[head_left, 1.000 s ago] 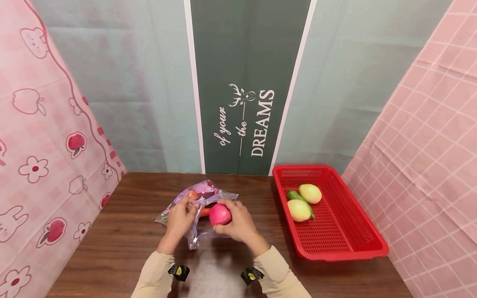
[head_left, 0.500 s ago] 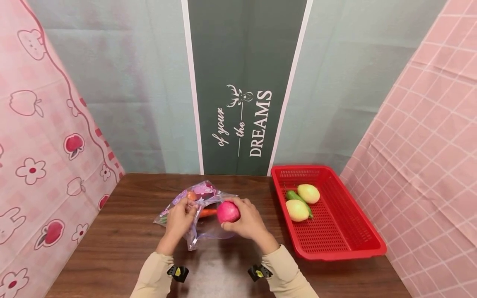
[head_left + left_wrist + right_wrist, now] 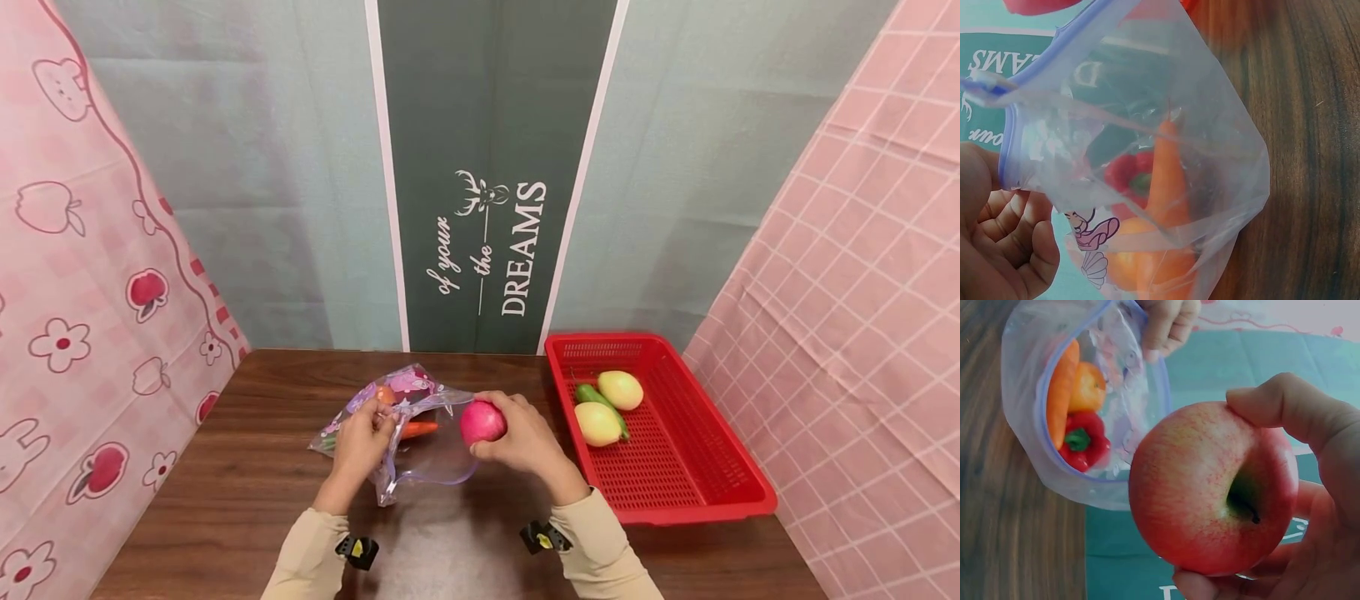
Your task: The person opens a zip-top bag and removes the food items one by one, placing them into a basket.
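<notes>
My right hand (image 3: 523, 433) grips a red apple (image 3: 1204, 494), its stem hollow turned to the right wrist camera. The apple is just outside the mouth of a clear zip bag (image 3: 438, 481). My left hand (image 3: 362, 443) pinches the bag's lilac zip edge, and the mouth gapes toward the right hand. Inside the bag lie a carrot (image 3: 1063, 394), an orange (image 3: 1089, 386) and a red bell pepper (image 3: 1086, 442). Something green shows through the bag's left corner, its kind unclear. In the left wrist view the carrot (image 3: 1169, 181) lies in front of the pepper.
A red plastic basket (image 3: 686, 514) stands to the right on the brown wooden table (image 3: 255, 475). It holds two pale yellow oval fruits (image 3: 597, 424) and a long green vegetable (image 3: 590, 394). Cloth hangs at the back and both sides.
My right hand has moved right with the apple, away from over the bag to beside its mouth. More of the carrot and the opening shows. The left hand has stayed in place.
</notes>
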Action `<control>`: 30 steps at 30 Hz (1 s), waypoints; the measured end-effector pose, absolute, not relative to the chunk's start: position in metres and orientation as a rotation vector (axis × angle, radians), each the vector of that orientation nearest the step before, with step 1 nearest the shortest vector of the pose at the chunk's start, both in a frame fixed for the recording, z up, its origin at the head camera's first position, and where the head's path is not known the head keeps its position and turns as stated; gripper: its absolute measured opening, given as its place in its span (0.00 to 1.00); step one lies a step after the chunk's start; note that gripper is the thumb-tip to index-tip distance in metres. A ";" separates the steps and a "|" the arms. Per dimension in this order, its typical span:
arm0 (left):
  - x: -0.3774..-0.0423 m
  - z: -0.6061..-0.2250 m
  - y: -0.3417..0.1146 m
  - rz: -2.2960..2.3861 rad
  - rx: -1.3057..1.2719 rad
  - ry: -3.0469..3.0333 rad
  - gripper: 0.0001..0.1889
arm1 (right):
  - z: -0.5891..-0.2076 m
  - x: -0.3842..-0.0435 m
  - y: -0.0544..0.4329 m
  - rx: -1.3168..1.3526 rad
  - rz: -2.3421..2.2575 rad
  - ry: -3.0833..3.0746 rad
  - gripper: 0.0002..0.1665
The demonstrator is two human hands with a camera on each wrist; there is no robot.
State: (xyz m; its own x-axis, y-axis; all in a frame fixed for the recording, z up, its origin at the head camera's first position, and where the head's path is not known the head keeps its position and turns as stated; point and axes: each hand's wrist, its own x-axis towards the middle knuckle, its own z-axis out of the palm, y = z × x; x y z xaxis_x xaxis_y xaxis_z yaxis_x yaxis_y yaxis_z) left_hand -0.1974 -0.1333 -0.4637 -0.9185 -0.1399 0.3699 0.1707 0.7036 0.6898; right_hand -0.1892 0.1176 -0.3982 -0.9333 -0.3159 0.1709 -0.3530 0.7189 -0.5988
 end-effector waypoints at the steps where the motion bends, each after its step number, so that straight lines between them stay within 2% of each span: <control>1: -0.197 -0.463 -0.133 -1.082 -0.025 -2.514 0.04 | -0.397 -0.190 0.120 0.558 1.023 -2.864 0.41; 30: -0.197 -0.465 -0.132 -1.098 -0.018 -2.510 0.05 | -0.371 -0.209 0.174 0.493 1.108 -2.839 0.41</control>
State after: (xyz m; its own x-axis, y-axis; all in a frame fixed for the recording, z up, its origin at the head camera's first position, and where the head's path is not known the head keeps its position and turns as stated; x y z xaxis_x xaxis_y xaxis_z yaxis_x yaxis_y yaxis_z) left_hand -0.1970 -0.1320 -0.4653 -0.9203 -0.1452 0.3634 0.1682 0.6916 0.7024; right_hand -0.2089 0.1739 -0.3715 -0.9476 -0.2738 0.1644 -0.3128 0.6919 -0.6508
